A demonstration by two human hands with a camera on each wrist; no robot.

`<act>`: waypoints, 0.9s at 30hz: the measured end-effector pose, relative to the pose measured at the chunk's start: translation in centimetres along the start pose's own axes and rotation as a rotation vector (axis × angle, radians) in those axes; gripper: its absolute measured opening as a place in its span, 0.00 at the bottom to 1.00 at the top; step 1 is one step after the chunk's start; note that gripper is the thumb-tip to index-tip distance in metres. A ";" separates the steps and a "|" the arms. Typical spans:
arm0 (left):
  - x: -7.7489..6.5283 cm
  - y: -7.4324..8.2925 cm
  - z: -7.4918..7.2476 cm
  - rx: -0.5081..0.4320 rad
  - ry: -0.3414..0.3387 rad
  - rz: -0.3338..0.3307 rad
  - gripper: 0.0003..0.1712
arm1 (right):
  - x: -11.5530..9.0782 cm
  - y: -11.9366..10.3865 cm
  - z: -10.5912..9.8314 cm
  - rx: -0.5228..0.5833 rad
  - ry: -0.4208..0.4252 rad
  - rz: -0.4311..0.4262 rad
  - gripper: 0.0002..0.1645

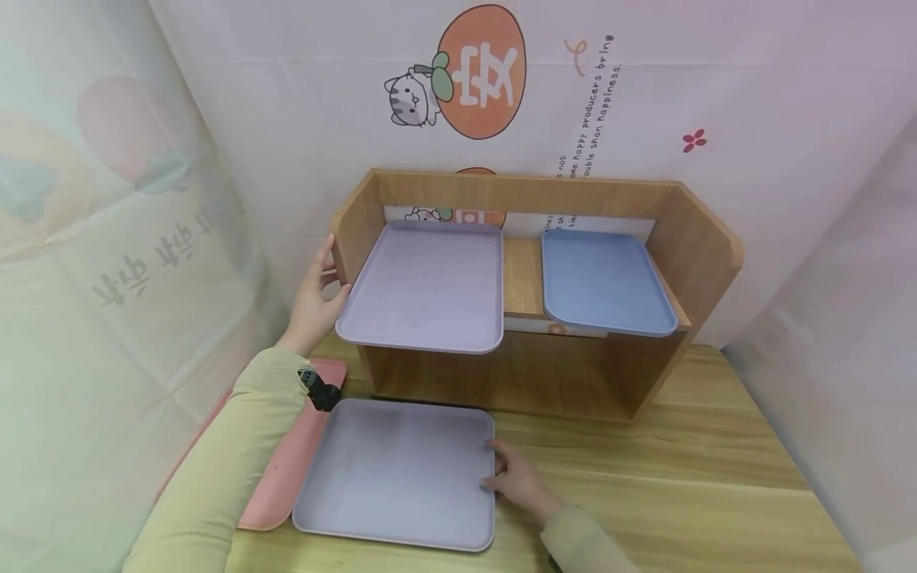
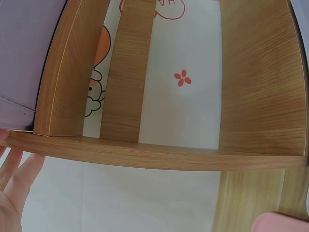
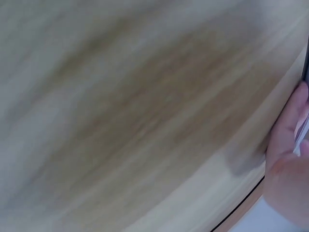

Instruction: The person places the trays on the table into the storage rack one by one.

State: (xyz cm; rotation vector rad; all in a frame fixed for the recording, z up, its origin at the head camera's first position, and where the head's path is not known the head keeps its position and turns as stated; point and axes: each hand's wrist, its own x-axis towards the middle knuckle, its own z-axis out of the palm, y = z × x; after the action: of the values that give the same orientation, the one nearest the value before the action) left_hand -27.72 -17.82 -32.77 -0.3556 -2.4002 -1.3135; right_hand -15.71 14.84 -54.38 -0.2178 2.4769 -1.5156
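Note:
A wooden two-tier shelf [image 1: 587,198] stands on the table. On its upper level, a lavender tray [image 1: 430,286] juts out past the front edge at the left. My left hand [image 1: 314,306] touches the outside of the shelf's left side panel [image 2: 159,161], fingers fairly straight, its thumb at the lavender tray's left edge. Flat on the table in front lies a greyish-lavender tray [image 1: 401,477]. My right hand [image 1: 521,480] grips that tray's right edge, thumb by the rim; in the right wrist view only part of the hand [image 3: 287,179] shows.
A blue tray [image 1: 605,282] sits on the upper level at the right. A pink tray [image 1: 275,477] lies left of the greyish-lavender tray, partly hidden under my left forearm. Wood-grain tabletop [image 1: 688,477] extends to the right. Printed white cloth [image 1: 286,95] hangs behind and at the sides.

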 end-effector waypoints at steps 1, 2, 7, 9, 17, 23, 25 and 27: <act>0.0 0.0 0.0 -0.002 0.000 -0.001 0.48 | 0.0 -0.1 0.2 -0.022 0.017 0.001 0.40; 0.0 0.0 0.0 -0.005 -0.001 -0.001 0.48 | 0.1 -0.1 0.3 -0.045 0.036 0.003 0.39; -0.1 0.0 -0.1 -0.010 0.002 0.002 0.48 | 0.1 -0.2 0.9 -0.128 0.119 -0.024 0.37; -0.1 0.0 -0.1 -0.008 0.003 0.004 0.48 | 0.1 -0.2 1.0 -0.135 0.133 -0.028 0.37; 0.0 0.0 0.0 -0.011 0.007 0.015 0.47 | -0.2 -0.2 1.2 -0.099 0.189 -0.012 0.36; 0.1 -0.2 0.0 -0.016 0.008 0.018 0.47 | -0.1 -0.5 0.6 0.093 0.167 0.068 0.40; 0.1 -0.2 0.0 -0.016 0.008 0.016 0.47 | -0.2 -0.6 0.3 0.177 0.134 0.112 0.41; 0.1 -0.2 -0.1 -0.016 0.007 0.018 0.47 | -0.4 -0.5 0.0 0.250 0.095 0.133 0.42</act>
State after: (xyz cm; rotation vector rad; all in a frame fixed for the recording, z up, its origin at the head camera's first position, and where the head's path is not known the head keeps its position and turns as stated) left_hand -27.87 -17.99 -32.88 -0.3757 -2.3761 -1.3247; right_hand -15.30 14.75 -53.92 0.0623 2.2875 -1.7926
